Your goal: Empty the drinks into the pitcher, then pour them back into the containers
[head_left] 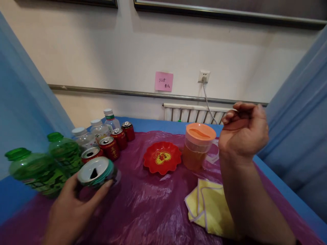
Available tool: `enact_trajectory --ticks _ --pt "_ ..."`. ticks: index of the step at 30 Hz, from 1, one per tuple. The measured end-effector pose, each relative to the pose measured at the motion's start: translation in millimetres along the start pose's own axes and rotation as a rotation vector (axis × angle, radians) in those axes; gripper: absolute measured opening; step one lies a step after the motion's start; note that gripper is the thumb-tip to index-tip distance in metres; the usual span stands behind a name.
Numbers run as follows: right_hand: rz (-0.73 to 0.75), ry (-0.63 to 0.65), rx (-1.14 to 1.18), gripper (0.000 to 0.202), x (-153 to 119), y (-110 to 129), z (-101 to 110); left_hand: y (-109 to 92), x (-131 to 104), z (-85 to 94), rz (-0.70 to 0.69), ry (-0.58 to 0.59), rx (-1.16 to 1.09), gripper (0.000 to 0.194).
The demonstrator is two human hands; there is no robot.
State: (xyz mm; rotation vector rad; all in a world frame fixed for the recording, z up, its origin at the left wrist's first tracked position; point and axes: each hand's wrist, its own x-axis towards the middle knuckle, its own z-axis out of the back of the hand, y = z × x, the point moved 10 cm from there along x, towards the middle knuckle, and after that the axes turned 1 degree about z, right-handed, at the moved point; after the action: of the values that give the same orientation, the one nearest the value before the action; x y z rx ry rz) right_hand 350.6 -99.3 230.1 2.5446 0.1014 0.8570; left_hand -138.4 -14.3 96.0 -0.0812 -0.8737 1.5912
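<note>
So the left hand (74, 204) has a teal-sided metal drink can with a whitish top (100, 170), thumb on the near right side and fingers round the left, so that's a proper grip. The can's at the left of the shiny purple plastic sheet (143, 204), leaning a bit, with its mouth open. Hand covers the bottom, so can't tell if it's lifted or standing on the sheet

Right hand (244, 131) is up in the air with nothing visible in it, fingers loosely curled, palm turned inward. It's just beside the clear plastic pitcher with an orange lid and amber liquid (196, 153), but I can't see it actually holding the handle

My read: the step in hand is positioning that can, though one frame won't say whether it's coming or going. Whichever it is, I'd say the next move calls for a steady, fairly upright hold and a bit of care around the nearest red metal can with an open top (90, 154), which is right behind it, plus the green plastic bottles (38, 170) off to the left. The light hold matters too, since thin cans probably dent easily
</note>
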Motion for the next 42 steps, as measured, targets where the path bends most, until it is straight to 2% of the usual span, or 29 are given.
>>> enact_trajectory --ticks 3,5,7,9,13,17,25,28,31,35,42 --pt "0.016 -0.075 -0.037 0.019 -8.6 -15.5 27.8 -70.8 7.2 -20.5 -0.138 0.088 -0.222 0.071" --pt "-0.009 -0.093 -0.114 0.017 -11.7 -33.2 48.6 -108.1 13.0 -45.7 -0.215 0.162 -0.326 0.072" --pt "-0.012 -0.104 -0.226 0.018 -9.5 -47.5 67.4 -131.2 18.2 -74.1 -0.253 0.207 -0.381 0.073" --pt "0.007 -0.123 -0.339 0.02 -4.0 -56.2 81.8 -141.4 21.8 -102.2 -0.256 0.237 -0.408 0.07" --pt "-0.012 -0.079 -0.479 0.019 4.4 -69.4 86.8 -136.1 25.2 -139.2 -0.24 0.237 -0.447 0.065" --pt "0.003 -0.004 -0.562 0.019 2.5 -70.9 77.9 -119.9 24.9 -154.2 -0.268 0.226 -0.408 0.066" --pt "0.056 0.012 -0.592 0.018 5.5 -69.1 80.4 -115.5 22.0 -161.0 -0.34 0.241 -0.391 0.064" --pt "0.098 0.007 -0.648 0.022 8.3 -74.5 90.1 -116.3 19.2 -160.9 -0.334 0.256 -0.411 0.065" --pt "0.146 0.011 -0.805 0.035 7.9 -86.3 105.7 -116.8 17.6 -160.1 -0.329 0.263 -0.415 0.064" --pt "0.026 0.046 -0.917 0.054 4.8 -120.3 133.3 -117.5 17.3 -161.4 -0.33 0.275 -0.419 0.061" --pt "-0.198 0.126 -0.746 0.067 -2.4 -156.4 154.2 -117.0 15.0 -167.7 -0.32 0.308 -0.412 0.062"
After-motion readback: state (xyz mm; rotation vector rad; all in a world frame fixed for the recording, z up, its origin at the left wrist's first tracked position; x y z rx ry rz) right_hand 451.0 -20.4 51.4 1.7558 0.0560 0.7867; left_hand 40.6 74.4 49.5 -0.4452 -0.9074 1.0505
